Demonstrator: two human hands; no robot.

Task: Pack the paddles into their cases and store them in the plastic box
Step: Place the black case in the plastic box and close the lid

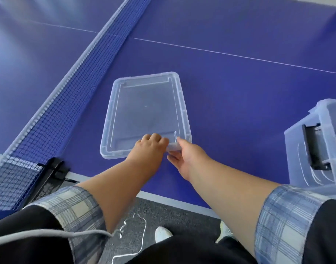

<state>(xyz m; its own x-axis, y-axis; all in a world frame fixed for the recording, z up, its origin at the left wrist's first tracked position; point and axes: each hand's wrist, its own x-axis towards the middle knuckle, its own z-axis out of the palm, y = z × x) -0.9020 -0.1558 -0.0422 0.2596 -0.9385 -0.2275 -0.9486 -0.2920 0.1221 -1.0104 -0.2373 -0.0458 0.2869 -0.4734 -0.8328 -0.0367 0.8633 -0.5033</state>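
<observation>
A clear plastic lid (144,111) lies flat on the blue table-tennis table, upside down with its rim up. My left hand (151,144) rests knuckles-up on the lid's near edge, fingers curled over it. My right hand (184,155) pinches the lid's near right corner between thumb and fingers. The clear plastic box (319,147) stands at the right edge of the view, with a black latch on its side. No paddles or cases are in view.
The blue net (71,88) runs diagonally along the left, its black clamp post (52,172) at the table's near edge. A white centre line crosses the table behind the lid. Below are grey carpet, white shoes and a dangling white cable.
</observation>
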